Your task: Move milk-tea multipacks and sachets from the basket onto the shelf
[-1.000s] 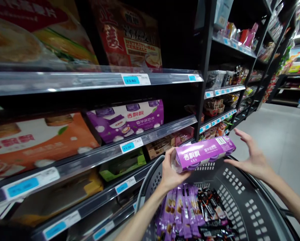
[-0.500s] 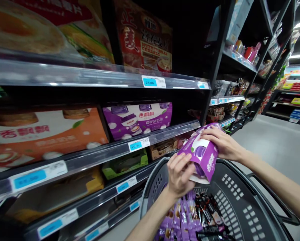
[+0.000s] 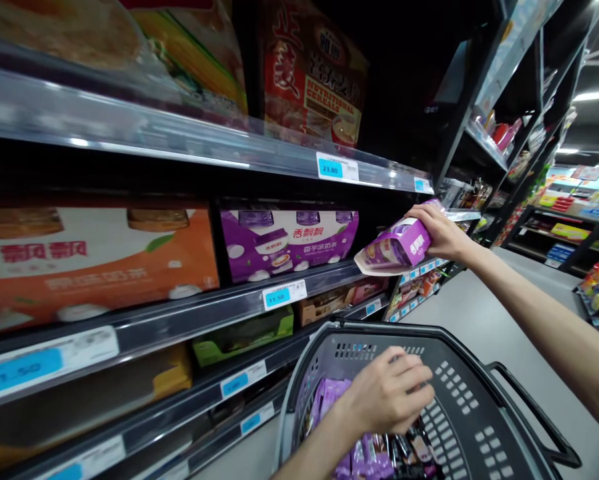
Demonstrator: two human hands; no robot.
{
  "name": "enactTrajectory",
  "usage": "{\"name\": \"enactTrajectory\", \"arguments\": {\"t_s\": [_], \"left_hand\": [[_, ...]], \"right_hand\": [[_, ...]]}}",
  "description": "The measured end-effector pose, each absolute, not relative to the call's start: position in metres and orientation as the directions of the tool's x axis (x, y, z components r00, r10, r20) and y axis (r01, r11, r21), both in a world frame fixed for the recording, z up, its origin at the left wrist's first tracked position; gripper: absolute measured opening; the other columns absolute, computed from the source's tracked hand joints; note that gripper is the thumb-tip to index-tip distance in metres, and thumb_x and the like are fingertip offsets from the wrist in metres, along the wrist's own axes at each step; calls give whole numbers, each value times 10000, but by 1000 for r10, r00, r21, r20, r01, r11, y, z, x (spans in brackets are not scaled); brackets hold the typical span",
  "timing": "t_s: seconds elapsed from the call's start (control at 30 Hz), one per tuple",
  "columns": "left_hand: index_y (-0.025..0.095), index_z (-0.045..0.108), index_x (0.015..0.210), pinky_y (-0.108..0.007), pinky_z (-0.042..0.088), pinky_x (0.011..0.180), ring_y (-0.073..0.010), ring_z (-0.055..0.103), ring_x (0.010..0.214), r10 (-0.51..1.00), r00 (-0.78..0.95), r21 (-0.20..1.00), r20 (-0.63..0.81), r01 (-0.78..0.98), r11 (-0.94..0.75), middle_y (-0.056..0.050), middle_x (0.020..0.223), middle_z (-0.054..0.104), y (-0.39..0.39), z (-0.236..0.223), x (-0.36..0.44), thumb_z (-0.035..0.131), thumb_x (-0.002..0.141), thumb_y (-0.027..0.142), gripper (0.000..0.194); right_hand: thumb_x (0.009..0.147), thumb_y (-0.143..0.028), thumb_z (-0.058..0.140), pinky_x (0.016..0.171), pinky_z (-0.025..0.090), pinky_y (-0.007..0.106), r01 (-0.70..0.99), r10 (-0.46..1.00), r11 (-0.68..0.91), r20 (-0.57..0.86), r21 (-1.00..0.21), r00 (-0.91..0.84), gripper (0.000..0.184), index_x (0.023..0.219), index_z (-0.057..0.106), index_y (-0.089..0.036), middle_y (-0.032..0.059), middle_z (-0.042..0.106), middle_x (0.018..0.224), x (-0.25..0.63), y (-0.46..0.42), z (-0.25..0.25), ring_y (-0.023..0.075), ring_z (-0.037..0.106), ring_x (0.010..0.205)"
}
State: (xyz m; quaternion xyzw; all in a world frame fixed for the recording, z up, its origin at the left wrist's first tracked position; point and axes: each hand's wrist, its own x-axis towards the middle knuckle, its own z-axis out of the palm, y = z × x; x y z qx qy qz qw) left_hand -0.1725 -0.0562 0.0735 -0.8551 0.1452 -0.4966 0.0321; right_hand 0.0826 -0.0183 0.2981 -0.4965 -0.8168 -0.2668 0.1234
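My right hand [image 3: 442,230] grips one end of a purple milk tea multipack [image 3: 394,248], which is held tilted at the right end of the middle shelf. A matching purple multipack [image 3: 299,247] stands on that shelf to its left. My left hand [image 3: 392,390] hovers over the grey shopping basket [image 3: 472,373] with loosely bent fingers and nothing visible in it. Beneath that hand lie purple snack packets [image 3: 364,460] and dark-wrapped packets [image 3: 412,447], partly hidden by it.
An orange milk tea multipack [image 3: 99,267] fills the middle shelf's left side. The shelf above, edged with a clear strip [image 3: 204,140], carries a red cereal bag [image 3: 312,80]. A green carton [image 3: 244,337] sits lower down. The aisle floor [image 3: 509,293] runs along the right.
My left hand has let go of the multipack and dropped over the basket. My right hand has carried the pack up and forward to the shelf edge. The view has shifted slightly.
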Motion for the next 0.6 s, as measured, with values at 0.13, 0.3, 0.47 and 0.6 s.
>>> {"name": "enactTrajectory", "arguments": {"t_s": [0.13, 0.3, 0.47, 0.6], "left_hand": [[167, 642, 873, -346, 446, 831, -183, 601, 1017, -294, 577, -137, 762, -300, -944, -45, 1082, 721, -61, 76, -174, 591, 897, 191, 61], [170, 631, 889, -342, 436, 813, -174, 589, 976, -311, 629, -62, 713, -385, -921, -12, 1026, 712, -64, 73, -173, 588, 904, 192, 50], [161, 610, 828, -334, 427, 752, -167, 599, 872, -194, 593, -7, 781, -302, -953, -15, 892, 705, -60, 67, -171, 607, 852, 181, 31], [157, 618, 827, -333, 445, 713, -167, 587, 791, 77, 274, 121, 959, -148, -982, -34, 787, 685, -49, 100, -188, 551, 814, 69, 112]], "right_hand": [[645, -131, 683, 1029, 464, 535, 908, 803, 239, 455, 343, -384, 774, 1387, 467, -144, 191, 552, 1309, 83, 7, 306, 392, 531, 1204], [621, -106, 676, 948, 474, 530, 878, 850, 173, 382, 446, -362, 762, 1359, 488, -121, 202, 569, 1246, 71, 29, 318, 403, 525, 1128], [666, -126, 682, 1009, 458, 512, 859, 817, 296, 354, 419, -454, 722, 1364, 499, -139, 188, 551, 1302, 74, 16, 315, 382, 515, 1178], [673, -117, 673, 1025, 459, 518, 878, 798, 329, 395, 349, -456, 730, 1376, 491, -192, 163, 549, 1324, 87, 4, 305, 372, 523, 1198]]}}
